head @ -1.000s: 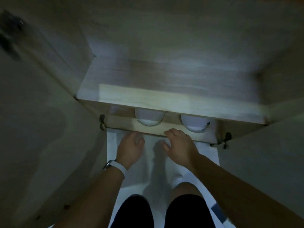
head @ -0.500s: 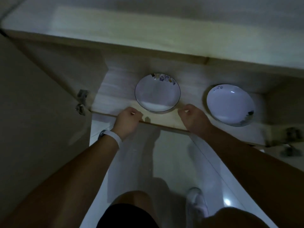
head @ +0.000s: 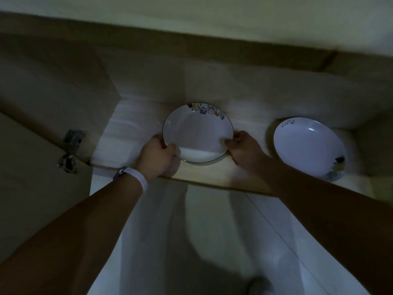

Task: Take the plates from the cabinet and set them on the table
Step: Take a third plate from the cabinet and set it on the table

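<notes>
A white plate (head: 196, 133) with a dark rim and small coloured pictures along its far edge sits on the low cabinet shelf (head: 127, 133). My left hand (head: 156, 155) grips its left rim, thumb over the edge. My right hand (head: 244, 149) grips its right rim. A second white plate (head: 308, 146), with blue writing and a picture at its near edge, lies further right on the same shelf, untouched.
The open cabinet door (head: 32, 188) with its metal hinge (head: 70, 150) stands at the left. An upper board (head: 191, 43) overhangs the shelf. Pale tiled floor (head: 212, 241) lies below, with a shoe (head: 258, 286) at the bottom edge.
I have leaned in closer and lower. Both hands moved from the shelf's front edge inward and closed on the two sides of the left plate.
</notes>
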The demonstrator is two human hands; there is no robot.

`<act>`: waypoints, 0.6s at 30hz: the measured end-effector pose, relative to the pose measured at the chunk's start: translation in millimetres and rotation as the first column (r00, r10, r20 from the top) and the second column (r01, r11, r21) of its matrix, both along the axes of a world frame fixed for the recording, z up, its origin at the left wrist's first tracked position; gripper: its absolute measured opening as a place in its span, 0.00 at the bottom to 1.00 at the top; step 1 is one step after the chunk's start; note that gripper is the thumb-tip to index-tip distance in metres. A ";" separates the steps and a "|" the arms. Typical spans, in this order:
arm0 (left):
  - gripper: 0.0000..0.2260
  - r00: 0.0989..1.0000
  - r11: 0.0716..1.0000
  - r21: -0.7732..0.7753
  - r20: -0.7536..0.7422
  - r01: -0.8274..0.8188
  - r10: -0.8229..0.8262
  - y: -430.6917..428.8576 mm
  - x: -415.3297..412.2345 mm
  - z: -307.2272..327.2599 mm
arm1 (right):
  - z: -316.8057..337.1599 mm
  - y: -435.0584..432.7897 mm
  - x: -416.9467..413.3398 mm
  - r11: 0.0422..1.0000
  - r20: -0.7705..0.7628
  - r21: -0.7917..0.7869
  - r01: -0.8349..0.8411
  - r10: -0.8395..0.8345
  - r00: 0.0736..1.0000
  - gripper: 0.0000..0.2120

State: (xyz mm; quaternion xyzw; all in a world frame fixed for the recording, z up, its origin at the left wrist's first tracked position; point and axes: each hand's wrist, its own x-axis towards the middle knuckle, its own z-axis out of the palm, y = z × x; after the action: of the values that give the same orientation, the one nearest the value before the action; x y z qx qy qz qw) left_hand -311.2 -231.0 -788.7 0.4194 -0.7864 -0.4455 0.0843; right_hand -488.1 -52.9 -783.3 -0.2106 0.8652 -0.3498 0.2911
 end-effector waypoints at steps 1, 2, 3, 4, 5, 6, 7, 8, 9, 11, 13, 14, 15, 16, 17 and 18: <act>0.10 1.000 1.000 -0.008 0.012 -0.011 0.011 -1.3 -1.1 -1.2 | 0.1 -3.9 -1.4 0.999 0.020 -0.032 0.017 -0.016 1.000 0.22; 0.10 1.000 1.000 -0.017 0.021 -0.013 0.013 -3.3 -3.1 -3.7 | 2.6 -7.1 -1.5 0.998 0.047 -0.040 0.053 -0.051 0.998 0.20; 0.10 0.999 1.000 -0.028 0.038 -0.007 0.008 -4.7 -5.3 -5.3 | 2.0 -9.6 -3.4 0.995 0.074 -0.052 0.085 -0.081 0.994 0.18; 0.11 0.999 0.999 -0.049 0.051 0.005 -0.003 -6.4 -7.6 -7.7 | 1.9 -11.8 -5.1 0.993 0.095 -0.053 0.105 -0.100 0.990 0.16; 0.12 0.998 0.997 -0.074 0.065 0.014 -0.009 -7.5 -9.3 -8.6 | 0.2 -14.3 -6.2 0.991 0.111 -0.060 0.119 -0.112 0.987 0.14; 0.14 0.997 0.995 -0.101 0.079 0.014 -0.006 -7.9 -10.1 -8.9 | -0.5 -16.9 -6.0 0.989 0.123 -0.075 0.127 -0.117 0.985 0.14; 0.15 0.995 0.993 -0.119 0.096 0.004 0.007 -7.9 -10.5 -8.8 | -1.3 -20.2 -5.0 0.986 0.141 -0.096 0.133 -0.119 0.983 0.14; 0.15 0.994 0.992 -0.129 0.105 -0.010 0.024 -7.7 -10.8 -9.7 | -2.0 -23.0 -4.3 0.983 0.163 -0.109 0.147 -0.128 0.978 0.14; 0.14 0.993 0.991 -0.130 0.109 -0.025 0.039 -6.6 -11.4 -10.0 | -3.6 -24.9 -4.1 0.979 0.182 -0.125 0.163 -0.139 0.974 0.15; 0.13 0.992 0.991 -0.123 0.110 -0.046 0.060 -3.4 -13.3 -9.1 | -5.5 -25.2 -4.6 0.971 0.220 -0.146 0.191 -0.156 0.963 0.14; 0.11 0.994 0.992 -0.108 0.076 -0.068 0.077 -0.7 -13.8 -9.2 | -5.3 -21.6 -3.3 0.967 0.228 -0.160 0.198 -0.159 0.961 0.13; 0.11 0.996 0.992 -0.098 0.046 -0.078 0.083 0.5 -13.6 -9.3 | -4.5 -20.2 -2.4 0.965 0.228 -0.170 0.200 -0.159 0.961 0.12; 0.10 0.996 0.992 -0.086 0.012 -0.088 0.089 3.2 -13.0 -7.7 | -5.2 -19.1 -2.1 0.960 0.238 -0.191 0.207 -0.159 0.958 0.12; 0.09 0.995 0.993 -0.062 -0.033 -0.101 0.099 7.2 -12.1 -5.9 | -4.9 -17.8 -0.7 0.954 0.259 -0.206 0.220 -0.163 0.952 0.12; 0.08 0.990 0.993 -0.015 -0.085 -0.117 0.115 12.3 -10.8 -4.0 | -3.5 -15.6 2.1 0.947 0.282 -0.221 0.233 -0.166 0.945 0.13; 0.07 0.980 0.991 0.041 -0.144 -0.130 0.134 18.6 -8.8 -1.7 | -3.6 -11.9 4.6 0.943 0.306 -0.226 0.243 -0.168 0.937 0.15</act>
State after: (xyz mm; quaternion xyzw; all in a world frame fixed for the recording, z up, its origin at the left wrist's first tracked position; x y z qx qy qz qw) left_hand -320.0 -212.4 -790.5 0.4380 -0.7415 -0.4807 0.1649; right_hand -483.6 -64.8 -787.0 -0.1026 0.7786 -0.5156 0.3427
